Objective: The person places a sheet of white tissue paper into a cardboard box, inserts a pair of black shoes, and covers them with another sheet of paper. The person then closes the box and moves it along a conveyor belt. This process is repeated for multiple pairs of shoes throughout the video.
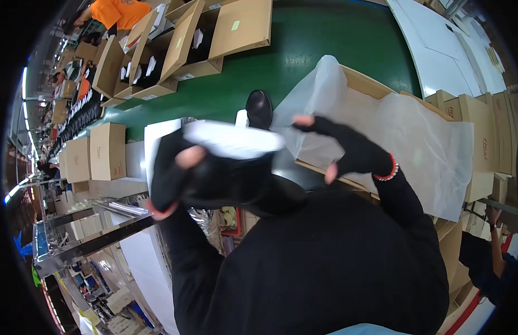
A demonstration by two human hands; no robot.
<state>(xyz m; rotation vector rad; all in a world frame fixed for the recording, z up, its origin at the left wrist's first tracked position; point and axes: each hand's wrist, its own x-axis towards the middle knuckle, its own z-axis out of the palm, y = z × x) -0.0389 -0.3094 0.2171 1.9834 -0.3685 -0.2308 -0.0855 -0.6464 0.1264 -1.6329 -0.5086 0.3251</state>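
My left hand [175, 167], in a black fingerless glove, is closed around a black boot [242, 181]. The boot lies on its side in front of my body, its white sole [231, 139] facing away from me; motion blurs it. My right hand [354, 148], gloved alike, hovers with fingers apart over the near left edge of an open cardboard box [373, 84]. White tissue paper [421, 151] lines that box and spills over its sides. Beyond the held boot stands a second black boot [260, 109], with something white beside it.
Open boxes [192, 53] with black boots and white paper line the far left of the green surface [320, 33]. Closed boxes stand at left [108, 151] and right [482, 145]. A metal-framed rack [91, 240] is near left. A person in orange [122, 12] is far left; another person's arm [496, 245] shows at right.
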